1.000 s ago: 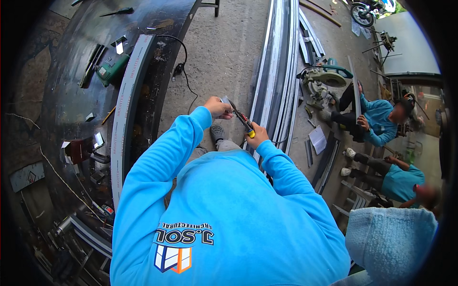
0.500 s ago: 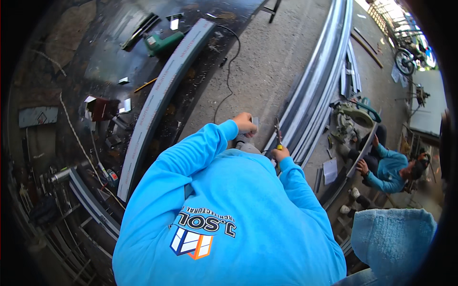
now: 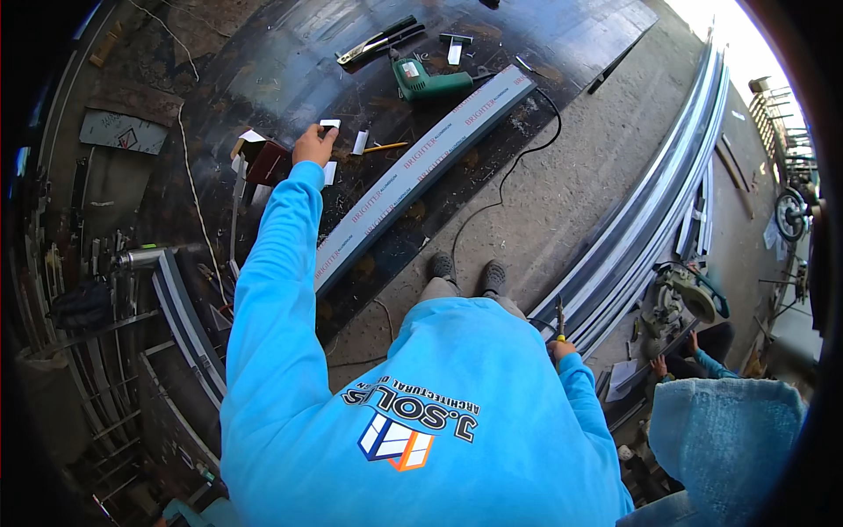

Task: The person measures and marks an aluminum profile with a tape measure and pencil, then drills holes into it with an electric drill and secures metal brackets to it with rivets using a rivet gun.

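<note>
Out over the dark worktable (image 3: pixel 290 61), my left hand (image 3: pixel 312 146) has its thumb and fingers closed on a small silver metal piece (image 3: pixel 330 124). Close by are an open dark red box (image 3: pixel 265 160), another small silver piece (image 3: pixel 360 142) and a yellow pencil (image 3: pixel 386 147). A long film-wrapped profile (image 3: pixel 421 162) lies along the table's near side. Down by my right side, my right hand (image 3: pixel 560 350) grips yellow-handled pliers (image 3: pixel 560 321), jaws pointing away from me. Its handles are mostly hidden in my palm.
A green power drill (image 3: pixel 432 82) and a long-handled tool (image 3: pixel 379 41) lie farther back on the table. The drill's cord (image 3: pixel 502 180) trails across the floor. Long metal profiles (image 3: pixel 637 189) lie at right, beside a power saw (image 3: pixel 689 292) and another person's arm (image 3: pixel 713 364).
My left hand has moved from in front of my body out over the table at left, with the small metal piece. My right hand still holds the pliers. My view has swung left.
</note>
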{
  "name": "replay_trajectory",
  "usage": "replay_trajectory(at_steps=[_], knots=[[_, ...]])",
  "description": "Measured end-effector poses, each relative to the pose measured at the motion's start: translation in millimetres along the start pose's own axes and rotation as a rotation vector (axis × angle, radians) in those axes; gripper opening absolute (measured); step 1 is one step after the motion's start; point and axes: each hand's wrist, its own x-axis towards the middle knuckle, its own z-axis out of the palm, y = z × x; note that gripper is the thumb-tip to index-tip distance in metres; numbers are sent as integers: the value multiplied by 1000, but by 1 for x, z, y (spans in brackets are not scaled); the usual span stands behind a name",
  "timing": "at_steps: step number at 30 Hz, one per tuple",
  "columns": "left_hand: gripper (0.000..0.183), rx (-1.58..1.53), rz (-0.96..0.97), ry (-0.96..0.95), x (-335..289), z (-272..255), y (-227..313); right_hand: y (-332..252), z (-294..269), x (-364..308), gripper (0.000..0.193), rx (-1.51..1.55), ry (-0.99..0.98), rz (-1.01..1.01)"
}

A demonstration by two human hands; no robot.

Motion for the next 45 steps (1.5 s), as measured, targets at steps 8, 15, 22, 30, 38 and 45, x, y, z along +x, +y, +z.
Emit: replay_trajectory(at_steps=[8, 15, 22, 30, 38, 45], knots=[[36, 432, -155, -216, -5, 28, -50, -35, 9, 12, 20, 60, 23, -244], [18, -457, -160, 27, -18, 33, -39, -21, -3, 16, 52, -191, 169, -492], [22, -1356, -377, -944, -164, 48, 172, -129, -21, -82, 45, -217, 167, -914], [16, -1151, -231, -1087, -241, 109, 284, -119, -66, -105, 56, -77, 196, -1031], [15, -871, -64, -1052, -267, 151, 319, -82, -90, -72, 62, -176, 301, -984], [18, -818, -131, -1077, -279, 167, 325, -69, -99, -55, 60, -207, 350, -1031]])
